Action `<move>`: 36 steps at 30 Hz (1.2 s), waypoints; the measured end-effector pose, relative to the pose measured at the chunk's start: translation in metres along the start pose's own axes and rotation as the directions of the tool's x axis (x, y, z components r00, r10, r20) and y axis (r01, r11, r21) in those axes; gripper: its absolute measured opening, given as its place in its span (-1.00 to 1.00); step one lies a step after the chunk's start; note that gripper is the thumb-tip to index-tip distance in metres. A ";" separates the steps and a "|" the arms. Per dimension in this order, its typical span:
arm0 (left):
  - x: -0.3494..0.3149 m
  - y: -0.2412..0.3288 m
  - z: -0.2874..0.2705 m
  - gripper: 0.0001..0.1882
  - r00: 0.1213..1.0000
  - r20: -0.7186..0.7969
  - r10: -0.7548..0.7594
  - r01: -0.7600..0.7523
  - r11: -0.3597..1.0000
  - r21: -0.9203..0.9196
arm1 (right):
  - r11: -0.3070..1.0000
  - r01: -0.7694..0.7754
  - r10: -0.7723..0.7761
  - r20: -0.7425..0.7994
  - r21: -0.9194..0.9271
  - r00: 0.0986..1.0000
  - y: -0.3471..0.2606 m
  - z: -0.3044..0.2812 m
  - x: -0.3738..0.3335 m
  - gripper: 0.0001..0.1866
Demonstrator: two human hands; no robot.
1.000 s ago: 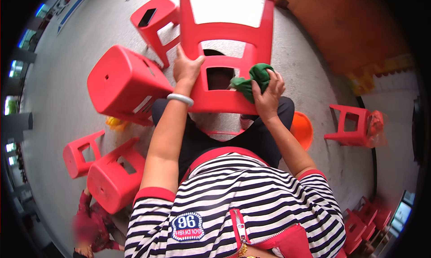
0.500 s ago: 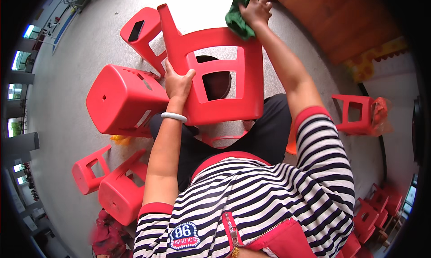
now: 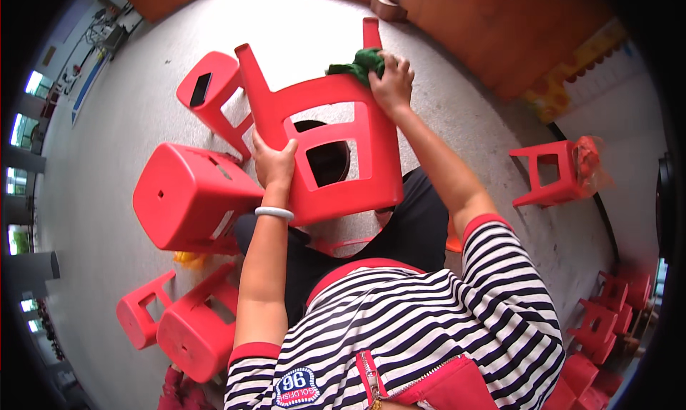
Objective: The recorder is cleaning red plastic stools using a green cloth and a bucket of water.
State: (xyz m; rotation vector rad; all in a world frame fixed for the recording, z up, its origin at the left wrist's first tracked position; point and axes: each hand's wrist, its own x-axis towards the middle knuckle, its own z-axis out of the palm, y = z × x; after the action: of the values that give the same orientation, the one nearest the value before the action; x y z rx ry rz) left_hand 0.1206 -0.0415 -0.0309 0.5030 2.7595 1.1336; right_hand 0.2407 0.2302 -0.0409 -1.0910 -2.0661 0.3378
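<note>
Red stool (image 3: pixel 329 131) is held tilted before the knees (image 3: pixel 420 199), legs pointing away. The left hand (image 3: pixel 275 160) pinches its left side between thumb and fingers; a firm grip there should stop it twisting. The right hand (image 3: pixel 393 85) clasps a bunched green cloth (image 3: pixel 361 65) at the base of the far right leg; flattening the cloth would likely cover more. Another stool (image 3: pixel 193 196) stands near, on the left.

The right hand (image 3: pixel 392 88) covers part of the green cloth (image 3: pixel 363 66). Some left hand (image 3: pixel 274 166) fingers disappear behind the held stool (image 3: pixel 350 197), which partly hides a dark round thing (image 3: pixel 329 163). At seven o'clock, the lower edge cuts off another person (image 3: pixel 184 396); at four, clustered stools (image 3: pixel 593 326) blur.
</note>
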 end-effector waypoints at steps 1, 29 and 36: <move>-0.001 -0.001 -0.002 0.06 1.000 0.005 -0.005 0.005 1.000 0.000 | 0.999 -0.026 0.026 0.011 0.030 1.000 -0.004 -0.010 -0.013 -0.49; 0.005 -0.010 -0.002 0.11 0.998 0.016 0.066 -0.065 0.997 -0.028 | 0.904 -0.427 0.427 0.047 -0.012 0.903 -0.022 0.058 0.129 -0.18; 0.003 0.008 0.001 0.06 1.000 0.016 0.001 -0.001 1.000 0.030 | 0.867 -0.472 0.463 0.094 0.162 0.882 0.038 0.049 0.086 -0.12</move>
State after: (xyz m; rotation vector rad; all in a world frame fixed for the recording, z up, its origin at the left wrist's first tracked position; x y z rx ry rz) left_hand 0.1205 -0.0346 -0.0262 0.5147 2.7673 1.0847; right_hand 0.1977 0.3272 -0.0514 -1.4758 -1.7488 0.7870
